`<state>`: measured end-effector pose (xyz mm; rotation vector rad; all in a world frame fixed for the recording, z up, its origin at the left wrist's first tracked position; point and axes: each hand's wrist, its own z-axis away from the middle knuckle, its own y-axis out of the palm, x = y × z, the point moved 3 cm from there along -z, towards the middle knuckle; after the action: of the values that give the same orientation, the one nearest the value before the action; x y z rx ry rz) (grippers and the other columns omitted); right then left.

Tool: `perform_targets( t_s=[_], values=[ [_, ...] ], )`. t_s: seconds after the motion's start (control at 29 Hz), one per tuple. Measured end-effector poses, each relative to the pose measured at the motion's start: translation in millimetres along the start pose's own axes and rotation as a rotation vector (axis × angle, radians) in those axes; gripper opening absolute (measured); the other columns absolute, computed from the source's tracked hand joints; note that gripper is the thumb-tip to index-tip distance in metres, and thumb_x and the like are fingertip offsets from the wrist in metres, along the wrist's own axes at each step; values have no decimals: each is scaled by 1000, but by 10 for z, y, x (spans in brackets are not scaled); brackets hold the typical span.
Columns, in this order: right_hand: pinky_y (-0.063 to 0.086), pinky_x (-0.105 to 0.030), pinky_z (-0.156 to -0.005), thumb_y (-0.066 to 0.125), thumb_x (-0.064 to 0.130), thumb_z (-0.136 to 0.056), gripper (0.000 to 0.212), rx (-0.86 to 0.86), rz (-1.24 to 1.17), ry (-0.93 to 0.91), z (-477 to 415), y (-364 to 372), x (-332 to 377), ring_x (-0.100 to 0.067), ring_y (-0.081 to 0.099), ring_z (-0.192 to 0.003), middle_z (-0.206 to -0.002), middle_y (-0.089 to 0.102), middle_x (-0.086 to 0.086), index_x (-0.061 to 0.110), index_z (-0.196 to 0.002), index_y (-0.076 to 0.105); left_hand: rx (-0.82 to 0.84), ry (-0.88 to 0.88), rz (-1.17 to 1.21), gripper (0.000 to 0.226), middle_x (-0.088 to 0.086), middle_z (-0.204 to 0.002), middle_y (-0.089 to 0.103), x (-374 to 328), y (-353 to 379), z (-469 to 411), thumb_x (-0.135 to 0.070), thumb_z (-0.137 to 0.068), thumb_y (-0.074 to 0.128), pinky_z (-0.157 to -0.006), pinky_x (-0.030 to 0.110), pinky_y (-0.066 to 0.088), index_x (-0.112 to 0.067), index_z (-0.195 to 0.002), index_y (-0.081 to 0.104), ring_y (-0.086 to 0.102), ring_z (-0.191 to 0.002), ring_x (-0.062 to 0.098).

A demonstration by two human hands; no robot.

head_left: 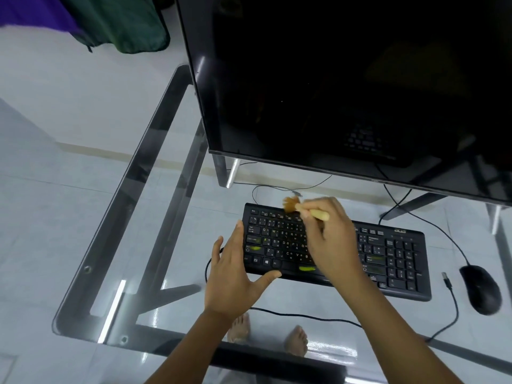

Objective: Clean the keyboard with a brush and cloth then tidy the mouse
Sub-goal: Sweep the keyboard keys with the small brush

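With the right hand (329, 239) pinching the brush (302, 207), bristles just beyond its fingertips at the far key row of the keyboard (388, 261), light outward strokes seem best while the left hand (235, 273), fingers spread wide, steadies the near-left corner.

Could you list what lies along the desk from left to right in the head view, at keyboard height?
Left hand → keyboard, with the right hand holding the brush over its left half → loose USB plug → mouse.
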<state>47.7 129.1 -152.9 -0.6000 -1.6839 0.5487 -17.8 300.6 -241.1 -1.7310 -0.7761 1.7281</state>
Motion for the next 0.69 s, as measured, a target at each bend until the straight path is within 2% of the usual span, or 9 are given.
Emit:
perform_targets(
  t_s=[0.07, 0.17, 0.21, 0.28, 0.34, 0.41, 0.48, 0.62, 0.69],
  values=[
    [39, -6, -69, 58, 12, -94, 9, 53, 37, -34, 243, -90, -48, 8, 54, -84, -99, 57, 5, 13, -100, 64, 12, 16, -22, 114, 1, -153, 34, 7, 7, -6, -75, -71, 63, -120, 44, 12, -15, -151, 9, 26, -141, 6],
    [50, -23, -75, 58, 20, -95, 6, 344, -2, 29, 657, -24, -94, -2, 61, -91, -99, 59, 11, 22, -96, 63, 77, 35, -102, 122, 2, -159, 21, 50, 49, 3, -80, -66, 61, -119, 47, 12, -14, -152, 3, 20, -145, 11],
    [51, -23, -76, 60, 21, -94, 6, 369, -66, 63, 732, -22, -86, -5, 63, -91, -97, 60, 15, 26, -94, 63, 96, 35, -113, 125, 2, -160, 18, 60, 60, 3, -81, -63, 60, -119, 47, 10, -14, -152, 1, 19, -146, 11],
    [49, -16, -71, 61, 22, -93, 11, 260, -146, 134, 758, -63, -62, -6, 65, -88, -94, 64, 15, 32, -91, 63, 120, 34, -112, 129, 1, -160, 17, 74, 69, 2, -81, -60, 60, -120, 46, 8, -16, -152, -3, 18, -146, 11],
    [51, -18, -67, 59, 25, -93, 12, 163, -138, 180, 733, -80, -51, -6, 66, -84, -91, 66, 14, 37, -91, 60, 121, 36, -94, 131, 1, -159, 19, 79, 71, -3, -78, -59, 64, -120, 46, 7, -18, -151, -8, 19, -146, 12],
    [54, -26, -69, 60, 23, -93, 15, 260, -151, 218, 754, 30, -28, -6, 67, -82, -86, 67, 13, 37, -90, 59, 114, 38, -87, 130, 2, -159, 21, 87, 66, 1, -77, -61, 65, -120, 46, 7, -17, -151, -7, 21, -145, 12],
    [56, -31, -71, 60, 18, -93, 13, 382, -264, 265, 799, 158, 47, -9, 68, -80, -84, 69, 8, 30, -92, 62, 96, 53, -52, 124, 2, -157, 26, 74, 55, 3, -80, -67, 58, -119, 49, 10, -12, -152, -1, 24, -144, 12],
    [55, -18, -68, 58, 16, -94, 6, 282, -444, 360, 684, 212, 111, -8, 71, -79, -82, 73, 1, 16, -94, 64, 54, 61, -1, 120, 0, -153, 34, 25, 2, -8, -78, -69, 59, -119, 49, 12, -16, -153, 0, 30, -141, 11],
    [57, -21, -70, 58, 15, -95, 6, 361, -365, 397, 634, 234, 40, -6, 71, -76, -80, 74, 3, 17, -92, 63, 33, 60, 23, 120, -3, -151, 36, 23, -24, 14, -78, -68, 61, -120, 47, 11, -17, -153, 1, 29, -140, 6]
  ],
)
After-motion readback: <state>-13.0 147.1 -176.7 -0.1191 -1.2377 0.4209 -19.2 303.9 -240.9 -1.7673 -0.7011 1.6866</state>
